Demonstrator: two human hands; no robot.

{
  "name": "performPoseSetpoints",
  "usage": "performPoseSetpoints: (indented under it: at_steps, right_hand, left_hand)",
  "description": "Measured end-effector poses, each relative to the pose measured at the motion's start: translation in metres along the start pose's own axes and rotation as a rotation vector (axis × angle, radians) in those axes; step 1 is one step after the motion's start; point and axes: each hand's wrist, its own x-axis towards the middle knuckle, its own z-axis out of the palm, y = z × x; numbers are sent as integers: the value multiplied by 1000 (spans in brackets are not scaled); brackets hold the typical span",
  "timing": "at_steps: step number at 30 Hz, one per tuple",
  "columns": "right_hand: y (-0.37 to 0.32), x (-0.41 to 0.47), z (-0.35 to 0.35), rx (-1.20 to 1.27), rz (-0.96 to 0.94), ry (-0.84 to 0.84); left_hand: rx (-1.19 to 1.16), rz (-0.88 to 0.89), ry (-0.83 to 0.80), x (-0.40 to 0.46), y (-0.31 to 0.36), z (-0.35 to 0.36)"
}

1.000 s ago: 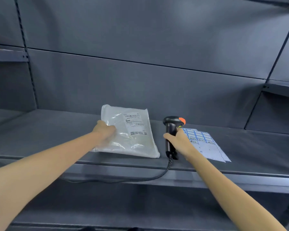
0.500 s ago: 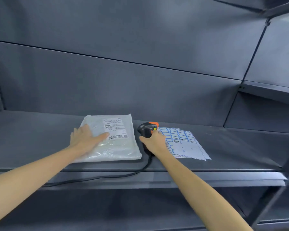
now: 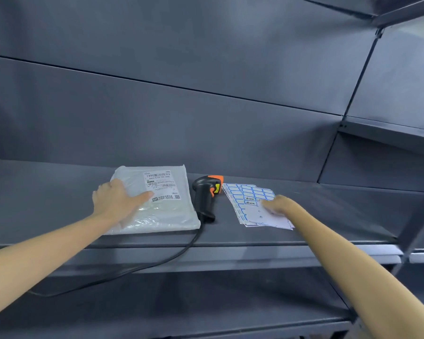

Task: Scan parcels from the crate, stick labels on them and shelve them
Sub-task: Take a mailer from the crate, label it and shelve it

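Parcel point(image 3: 157, 199), scanner point(image 3: 205, 196) and labels point(image 3: 252, 204) lie on the shelf point(image 3: 328, 211).
Left hand point(image 3: 115, 201) presses the parcel flat, fingers straight; right hand point(image 3: 275, 205) touches the labels, its grip cannot be told.

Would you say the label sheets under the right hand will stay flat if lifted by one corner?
Probably not: the label sheets look paper-thin, so they should droop. They lie fanned and loose, so pushing may slide them apart. The right hand rests on them, likely steadying them.

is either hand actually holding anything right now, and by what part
Nothing is gripped. The left hand lies flat on the parcel; the right hand touches the label sheets. The scanner lies free.
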Motion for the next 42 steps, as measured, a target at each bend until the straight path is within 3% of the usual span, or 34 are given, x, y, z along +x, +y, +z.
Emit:
performPoseSetpoints:
  at_steps: [4,12,18,23,25,27,31,33,37,42]
  right_hand:
    - [18,4,1,-12,49,27]
    - [28,11,7,415,129,180]
    - [-19,-24,-16,984,-253,277]
    - [-64,-74,-34,1175,-572,-12]
    - [-77,-89,-34,1157,-660,-174]
    - [-87,-98,-29,1078,-697,-233]
    - [-100,-104,-14,956,-708,-230]
    - [-106,-105,-5,866,-690,-137]
    - [-117,-108,14,599,-785,313]
    - [-130,-125,38,524,-877,315]
  left_hand:
    - [-99,-5,0,-6,12,-7]
    - [-376,-4,18,-8,10,-17]
    - [-651,42,21,-18,37,-27]
    - [-1021,-30,-243,-26,60,-33]
    - [-1168,-98,-400,-31,70,-35]
    - [-1266,-118,-481,-33,74,-36]
    - [-1335,-176,-417,-31,73,-35]
    - [-1300,-174,-385,-30,69,-33]
    - [-1280,-181,-338,-30,62,-29]
    - [-1295,-164,-329,-31,62,-26]
